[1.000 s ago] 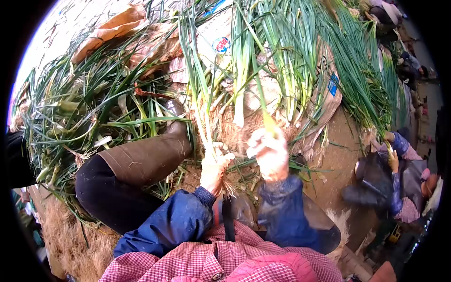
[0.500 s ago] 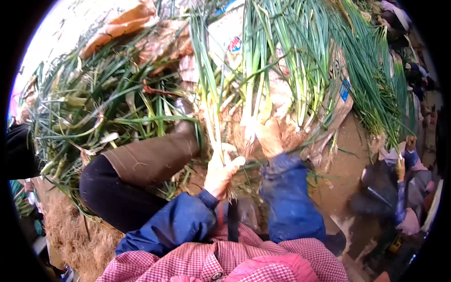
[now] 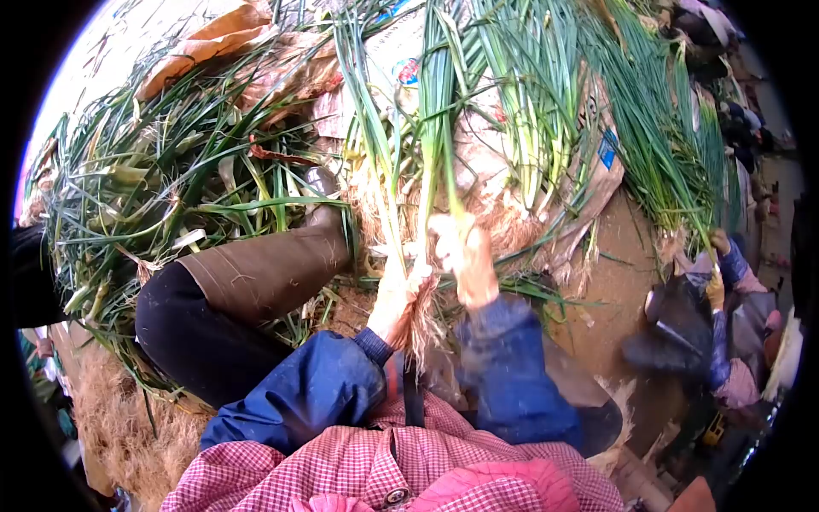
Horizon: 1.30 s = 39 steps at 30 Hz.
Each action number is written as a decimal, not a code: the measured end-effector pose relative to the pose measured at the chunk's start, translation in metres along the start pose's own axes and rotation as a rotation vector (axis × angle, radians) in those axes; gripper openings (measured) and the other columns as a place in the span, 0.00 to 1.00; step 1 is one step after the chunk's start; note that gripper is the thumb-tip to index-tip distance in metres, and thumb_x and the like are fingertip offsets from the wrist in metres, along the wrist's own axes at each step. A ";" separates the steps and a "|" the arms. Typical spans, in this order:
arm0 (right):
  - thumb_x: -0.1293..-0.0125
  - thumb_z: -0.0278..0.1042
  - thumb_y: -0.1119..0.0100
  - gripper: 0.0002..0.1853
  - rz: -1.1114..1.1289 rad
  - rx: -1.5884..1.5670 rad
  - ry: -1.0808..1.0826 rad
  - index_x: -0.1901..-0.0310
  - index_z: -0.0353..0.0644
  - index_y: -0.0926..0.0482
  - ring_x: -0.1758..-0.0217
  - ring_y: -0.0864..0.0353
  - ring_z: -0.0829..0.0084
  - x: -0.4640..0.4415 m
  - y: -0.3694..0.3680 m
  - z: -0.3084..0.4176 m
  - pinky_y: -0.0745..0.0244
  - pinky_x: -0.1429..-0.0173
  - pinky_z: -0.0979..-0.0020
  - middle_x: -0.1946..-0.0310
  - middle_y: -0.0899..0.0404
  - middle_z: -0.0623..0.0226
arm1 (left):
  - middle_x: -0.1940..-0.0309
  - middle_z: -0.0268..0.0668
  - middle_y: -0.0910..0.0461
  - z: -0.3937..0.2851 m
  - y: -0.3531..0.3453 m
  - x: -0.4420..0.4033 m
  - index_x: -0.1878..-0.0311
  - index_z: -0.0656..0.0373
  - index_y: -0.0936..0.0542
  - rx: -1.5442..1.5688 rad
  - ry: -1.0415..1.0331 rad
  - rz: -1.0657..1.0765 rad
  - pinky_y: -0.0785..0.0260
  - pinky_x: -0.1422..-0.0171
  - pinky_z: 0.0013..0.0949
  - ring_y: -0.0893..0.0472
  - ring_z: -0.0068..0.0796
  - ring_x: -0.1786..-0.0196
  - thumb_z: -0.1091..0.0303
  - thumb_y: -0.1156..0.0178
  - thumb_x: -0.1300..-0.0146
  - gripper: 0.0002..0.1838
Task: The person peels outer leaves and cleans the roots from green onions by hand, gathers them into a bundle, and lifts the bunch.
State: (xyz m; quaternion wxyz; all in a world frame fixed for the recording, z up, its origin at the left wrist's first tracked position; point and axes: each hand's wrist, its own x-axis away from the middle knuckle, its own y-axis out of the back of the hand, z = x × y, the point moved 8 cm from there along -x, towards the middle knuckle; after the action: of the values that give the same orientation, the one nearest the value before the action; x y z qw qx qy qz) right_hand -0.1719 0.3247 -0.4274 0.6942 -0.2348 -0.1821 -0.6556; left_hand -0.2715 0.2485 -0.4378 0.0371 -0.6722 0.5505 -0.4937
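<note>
View from 1 camera worn on the head, facing forward and steeply down. The wearer's checked garment spans the bottom edge, nearest the lens; the left hand and right hand appear close up, around mid-frame, with the green-leaved stalks beyond them, toward the top. The wide field, bowed at both sides, also takes in a co-worker, farther away near the right edge.
</note>
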 end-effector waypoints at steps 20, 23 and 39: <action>0.36 0.30 0.55 0.12 -0.208 -0.364 0.339 0.55 0.32 0.29 0.70 0.25 0.76 0.092 0.093 0.022 0.29 0.72 0.80 0.64 0.26 0.61 | 0.69 0.31 0.30 0.023 0.024 -0.005 0.45 0.60 0.34 -0.031 -0.078 0.143 0.28 0.60 0.27 0.27 0.18 0.67 0.75 0.48 0.41 0.19; 0.40 0.34 0.42 0.20 -0.043 -0.164 0.005 0.51 0.29 0.30 0.81 0.38 0.87 0.033 0.045 -0.023 0.44 0.82 0.86 0.72 0.29 0.72 | 0.74 0.33 0.28 0.016 0.014 0.005 0.59 0.59 0.30 -0.078 0.134 -0.018 0.31 0.78 0.25 0.27 0.24 0.79 0.79 0.50 0.47 0.11; 0.43 0.28 0.43 0.06 -0.238 -0.228 0.241 0.65 0.37 0.24 0.75 0.31 0.80 -0.039 0.017 0.003 0.37 0.71 0.78 0.74 0.26 0.73 | 0.72 0.33 0.26 0.003 0.019 0.008 0.53 0.62 0.30 -0.176 -0.060 -0.034 0.34 0.77 0.21 0.27 0.22 0.76 0.83 0.47 0.50 0.18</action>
State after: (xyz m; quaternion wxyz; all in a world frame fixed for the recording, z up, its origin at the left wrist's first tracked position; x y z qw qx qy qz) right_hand -0.1575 0.3591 -0.4484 0.5974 -0.2085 -0.0490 -0.7728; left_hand -0.2839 0.2332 -0.4458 -0.0140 -0.6967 0.5786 -0.4238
